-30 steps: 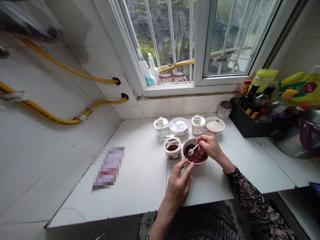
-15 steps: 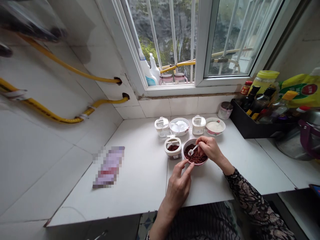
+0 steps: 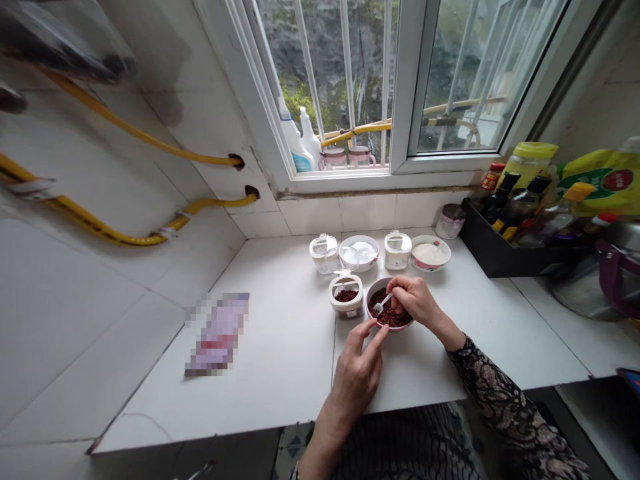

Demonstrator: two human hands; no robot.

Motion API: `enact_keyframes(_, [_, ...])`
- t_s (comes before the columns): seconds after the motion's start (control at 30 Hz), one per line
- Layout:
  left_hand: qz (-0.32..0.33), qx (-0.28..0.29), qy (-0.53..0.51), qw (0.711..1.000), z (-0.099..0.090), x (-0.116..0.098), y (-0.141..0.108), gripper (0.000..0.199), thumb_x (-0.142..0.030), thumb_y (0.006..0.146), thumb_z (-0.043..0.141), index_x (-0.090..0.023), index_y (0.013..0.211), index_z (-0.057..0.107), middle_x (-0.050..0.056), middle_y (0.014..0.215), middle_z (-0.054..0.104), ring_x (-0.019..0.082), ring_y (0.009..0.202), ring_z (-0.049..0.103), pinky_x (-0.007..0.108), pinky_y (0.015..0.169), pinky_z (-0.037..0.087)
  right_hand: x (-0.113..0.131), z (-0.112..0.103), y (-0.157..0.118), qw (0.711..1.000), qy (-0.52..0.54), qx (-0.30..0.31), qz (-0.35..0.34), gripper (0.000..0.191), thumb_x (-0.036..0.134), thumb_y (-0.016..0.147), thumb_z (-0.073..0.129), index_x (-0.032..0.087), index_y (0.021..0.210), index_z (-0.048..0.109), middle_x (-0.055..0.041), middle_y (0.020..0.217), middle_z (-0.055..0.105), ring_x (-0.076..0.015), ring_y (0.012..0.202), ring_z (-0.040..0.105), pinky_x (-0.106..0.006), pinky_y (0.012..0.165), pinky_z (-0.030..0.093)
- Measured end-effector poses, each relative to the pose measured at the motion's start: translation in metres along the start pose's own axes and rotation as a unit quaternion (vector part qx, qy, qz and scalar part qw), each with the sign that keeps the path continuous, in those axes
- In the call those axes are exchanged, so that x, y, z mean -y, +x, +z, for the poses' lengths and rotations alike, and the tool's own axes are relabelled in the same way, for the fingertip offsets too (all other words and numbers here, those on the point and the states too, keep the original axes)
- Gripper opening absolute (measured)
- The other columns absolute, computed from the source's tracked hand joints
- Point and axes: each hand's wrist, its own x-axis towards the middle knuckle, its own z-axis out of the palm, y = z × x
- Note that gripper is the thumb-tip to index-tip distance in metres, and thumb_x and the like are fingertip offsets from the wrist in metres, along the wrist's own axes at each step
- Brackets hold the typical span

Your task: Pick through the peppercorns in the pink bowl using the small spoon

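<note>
My right hand [image 3: 414,300] pinches a small white spoon [image 3: 381,305], whose head is down in the dark reddish-brown granules, which look like peppercorns [image 3: 395,319]. These fill much of a pink-rimmed bowl [image 3: 369,313]. Against the bowl's near rim rest the fingertips of my left hand [image 3: 357,370], its fingers stretched out and apart. Just left of the bowl is a clear seasoning jar [image 3: 346,308] with a white rim, its lid raised, and the same dark granules inside.
Behind stand two more seasoning jars [image 3: 325,253] [image 3: 398,250], a bowl of white powder [image 3: 361,252] and a bowl of off-white grains [image 3: 431,253]. A black box of bottles [image 3: 493,257] and a lidded pot [image 3: 580,287] are at right. A blurred purple packet [image 3: 217,333] lies left.
My right hand has shifted slightly left, and the spoon's head has moved a little left and down in the bowl. My left hand stays at the rim.
</note>
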Motion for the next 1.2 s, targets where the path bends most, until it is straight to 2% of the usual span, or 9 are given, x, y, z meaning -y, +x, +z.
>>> enact_keyframes(0.2, [-0.003, 0.000, -0.004, 1.000, 0.0017, 0.0009, -0.0012, 0.060, -0.001, 0.091, 0.043, -0.027, 0.145, 0.047, 0.012, 0.129, 0.056, 0.022, 0.117, 0.060, 0.037, 0.093, 0.059, 0.0003, -0.0065, 0.0022, 0.997, 0.059, -0.027, 0.041, 0.014, 0.020, 0.068, 0.047, 0.020, 0.069, 0.060, 0.0032, 0.047, 0.060, -0.0128, 0.038, 0.053, -0.021, 0.039, 0.042])
enact_keyframes(0.4, [0.000, -0.006, -0.005, 1.000, 0.0013, 0.0004, -0.0004, 0.059, 0.001, 0.089, 0.045, -0.025, 0.142, 0.049, 0.012, 0.128, 0.055, 0.022, 0.118, 0.059, 0.035, 0.094, 0.058, -0.0003, -0.0069, 0.0017, 0.999, 0.004, -0.038, 0.006, 0.014, 0.019, 0.068, 0.047, 0.021, 0.067, 0.060, 0.0034, 0.046, 0.058, -0.0127, 0.039, 0.053, -0.022, 0.040, 0.043])
enact_keyframes(0.9, [0.000, -0.007, -0.010, 1.000, 0.0036, 0.0005, -0.0006, 0.059, -0.001, 0.091, 0.043, -0.026, 0.145, 0.047, 0.013, 0.128, 0.056, 0.023, 0.119, 0.059, 0.038, 0.095, 0.058, 0.0001, -0.0045, 0.0013, 0.999, -0.010, -0.046, 0.002, 0.014, 0.018, 0.069, 0.047, 0.022, 0.067, 0.060, 0.0037, 0.045, 0.059, -0.0131, 0.038, 0.053, -0.022, 0.041, 0.043])
enact_keyframes(1.2, [0.002, -0.010, -0.009, 1.000, 0.0037, -0.0002, -0.0008, 0.057, 0.001, 0.090, 0.044, -0.023, 0.141, 0.049, 0.013, 0.130, 0.053, 0.022, 0.121, 0.056, 0.038, 0.098, 0.057, 0.0003, -0.0096, 0.0077, 0.991, 0.119, -0.040, 0.041, 0.012, 0.027, 0.069, 0.052, 0.018, 0.070, 0.060, 0.0019, 0.049, 0.062, -0.0119, 0.035, 0.054, -0.021, 0.038, 0.042])
